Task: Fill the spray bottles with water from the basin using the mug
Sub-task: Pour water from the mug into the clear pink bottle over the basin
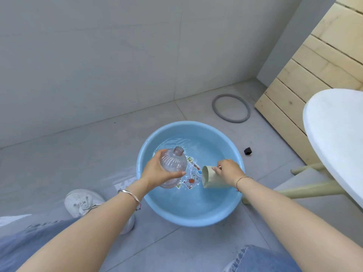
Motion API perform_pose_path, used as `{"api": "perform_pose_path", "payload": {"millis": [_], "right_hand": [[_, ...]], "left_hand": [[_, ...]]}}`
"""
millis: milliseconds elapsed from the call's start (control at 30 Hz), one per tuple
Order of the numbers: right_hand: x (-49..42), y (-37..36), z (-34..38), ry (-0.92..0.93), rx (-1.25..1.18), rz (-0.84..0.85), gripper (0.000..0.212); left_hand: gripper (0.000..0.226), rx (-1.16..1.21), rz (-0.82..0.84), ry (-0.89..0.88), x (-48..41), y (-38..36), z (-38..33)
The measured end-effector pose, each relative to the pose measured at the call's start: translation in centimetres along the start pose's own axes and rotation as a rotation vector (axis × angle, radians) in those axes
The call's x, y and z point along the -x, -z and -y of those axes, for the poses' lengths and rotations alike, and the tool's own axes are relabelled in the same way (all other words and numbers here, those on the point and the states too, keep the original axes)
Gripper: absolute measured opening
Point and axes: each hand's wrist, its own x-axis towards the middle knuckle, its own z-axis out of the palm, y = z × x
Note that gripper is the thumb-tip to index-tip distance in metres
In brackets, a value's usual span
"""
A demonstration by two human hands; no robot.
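Observation:
A round blue basin (167, 214) stands on the grey tiled floor, holding water over a cartoon print on its bottom. My left hand (157, 171) grips a clear ribbed spray bottle (173, 163) with no cap; it leans over the basin's left half, neck pointing up and away. My right hand (227, 170) holds a pale green mug (211, 178), tipped on its side above the water with its mouth facing left toward the bottle. A gap separates the mug's rim from the bottle.
A grey rubber ring (230, 107) lies on the floor behind the basin. A small black block (247, 150) sits to the basin's right. A white round table (334, 138) with pale legs stands at right, before a wooden slatted wall. My white shoe (82, 201) is left of the basin.

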Motion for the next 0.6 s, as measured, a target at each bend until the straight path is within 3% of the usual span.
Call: {"api": "perform_pose_path", "payload": {"millis": [400, 600], "right_hand": [[0.2, -3.2, 1.5, -0.048, -0.121, 0.07, 0.033], [1.2, -2.4, 1.3, -0.128, -0.607, 0.07, 0.033]], "left_hand": [[0.096, -0.01, -0.003, -0.001, -0.6, 0.8, 1.3], [0.093, 0.001, -0.029, -0.017, -0.1, 1.6, 1.3]]}}
